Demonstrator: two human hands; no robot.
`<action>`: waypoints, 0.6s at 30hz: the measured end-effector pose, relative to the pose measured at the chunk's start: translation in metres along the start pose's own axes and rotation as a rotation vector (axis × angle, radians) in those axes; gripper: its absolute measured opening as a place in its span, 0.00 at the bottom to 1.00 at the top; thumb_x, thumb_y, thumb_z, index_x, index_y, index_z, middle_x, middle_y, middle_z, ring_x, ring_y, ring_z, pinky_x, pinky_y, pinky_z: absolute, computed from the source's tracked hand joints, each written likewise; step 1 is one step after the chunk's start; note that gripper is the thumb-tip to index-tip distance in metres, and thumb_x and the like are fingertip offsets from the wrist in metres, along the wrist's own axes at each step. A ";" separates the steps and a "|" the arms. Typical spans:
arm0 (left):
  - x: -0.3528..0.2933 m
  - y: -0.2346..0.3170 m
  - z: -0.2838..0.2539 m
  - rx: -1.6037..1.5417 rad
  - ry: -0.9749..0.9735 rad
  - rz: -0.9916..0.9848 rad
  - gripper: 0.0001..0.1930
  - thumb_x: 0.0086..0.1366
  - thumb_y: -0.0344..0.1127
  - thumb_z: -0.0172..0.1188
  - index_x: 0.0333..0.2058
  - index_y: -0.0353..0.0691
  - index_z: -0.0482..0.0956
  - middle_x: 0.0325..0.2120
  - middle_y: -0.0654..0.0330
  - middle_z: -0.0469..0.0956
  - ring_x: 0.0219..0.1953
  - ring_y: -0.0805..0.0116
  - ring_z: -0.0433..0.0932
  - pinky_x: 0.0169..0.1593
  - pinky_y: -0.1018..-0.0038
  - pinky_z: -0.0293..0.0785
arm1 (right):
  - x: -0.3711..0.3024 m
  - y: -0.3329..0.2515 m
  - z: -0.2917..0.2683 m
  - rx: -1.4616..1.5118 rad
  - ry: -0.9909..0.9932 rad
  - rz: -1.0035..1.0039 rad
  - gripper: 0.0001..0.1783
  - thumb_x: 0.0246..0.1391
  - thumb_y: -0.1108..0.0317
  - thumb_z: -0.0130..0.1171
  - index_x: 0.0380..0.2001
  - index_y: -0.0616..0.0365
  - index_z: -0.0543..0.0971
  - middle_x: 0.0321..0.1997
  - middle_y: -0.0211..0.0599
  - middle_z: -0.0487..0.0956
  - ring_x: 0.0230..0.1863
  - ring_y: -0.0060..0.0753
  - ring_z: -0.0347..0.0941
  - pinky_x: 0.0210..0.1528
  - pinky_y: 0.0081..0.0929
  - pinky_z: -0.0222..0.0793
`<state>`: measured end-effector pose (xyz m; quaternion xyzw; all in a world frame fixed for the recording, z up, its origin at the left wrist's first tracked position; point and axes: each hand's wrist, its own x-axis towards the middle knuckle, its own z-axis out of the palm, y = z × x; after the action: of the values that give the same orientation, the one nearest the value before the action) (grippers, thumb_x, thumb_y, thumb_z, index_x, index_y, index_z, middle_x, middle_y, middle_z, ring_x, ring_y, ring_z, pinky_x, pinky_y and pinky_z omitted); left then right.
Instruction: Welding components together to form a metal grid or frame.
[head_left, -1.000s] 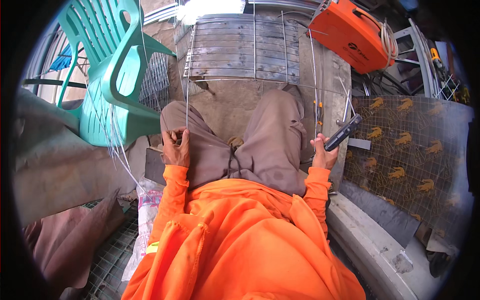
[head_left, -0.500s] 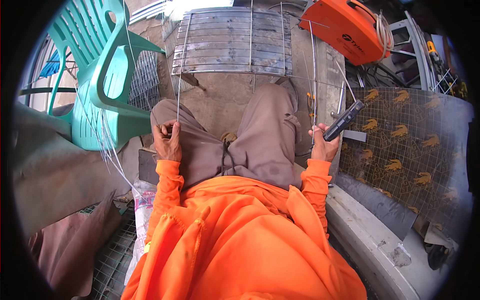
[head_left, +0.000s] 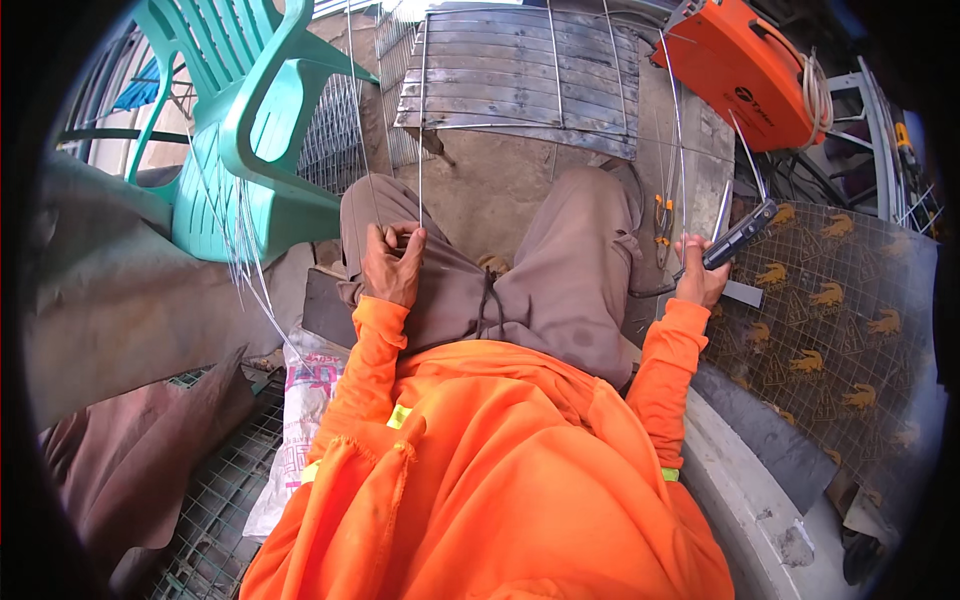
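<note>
My left hand (head_left: 393,265) is closed, pinching the near end of a thin metal rod (head_left: 421,185) above my left thigh. That rod reaches away toward the slatted metal bench (head_left: 480,95). My right hand (head_left: 703,275) grips a black welding electrode holder (head_left: 738,236) to the right of my right knee. A thin electrode (head_left: 750,155) sticks up from the holder's far end. Another slender rod (head_left: 680,140) runs down to the fingertips of my right hand; whether they pinch it, I cannot tell. Several thin rods lie across the bench.
An orange welding machine (head_left: 745,75) with a coiled cable stands far right. Pliers with orange handles (head_left: 662,220) lie on the floor beyond my right hand. At left is a green plastic chair (head_left: 225,205) with a bundle of wires (head_left: 245,235). A dark patterned board (head_left: 830,300) lies right.
The whole view has shifted, so the scene sits farther right. Both hands keep their holds, and the electrode holder is tilted slightly flatter.
</note>
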<state>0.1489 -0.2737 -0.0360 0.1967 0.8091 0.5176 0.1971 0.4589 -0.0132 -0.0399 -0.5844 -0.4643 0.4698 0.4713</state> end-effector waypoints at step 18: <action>-0.004 0.002 -0.005 0.099 -0.043 0.015 0.18 0.63 0.37 0.65 0.30 0.36 0.61 0.30 0.56 0.79 0.30 0.67 0.72 0.38 0.73 0.70 | -0.012 -0.009 -0.040 -0.177 0.071 -0.013 0.18 0.54 0.71 0.64 0.43 0.66 0.69 0.40 0.40 0.76 0.35 0.28 0.77 0.39 0.23 0.79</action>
<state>0.1500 -0.2790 -0.0318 0.2236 0.8278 0.4739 0.2007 0.4966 -0.0282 -0.0256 -0.6371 -0.4908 0.4028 0.4370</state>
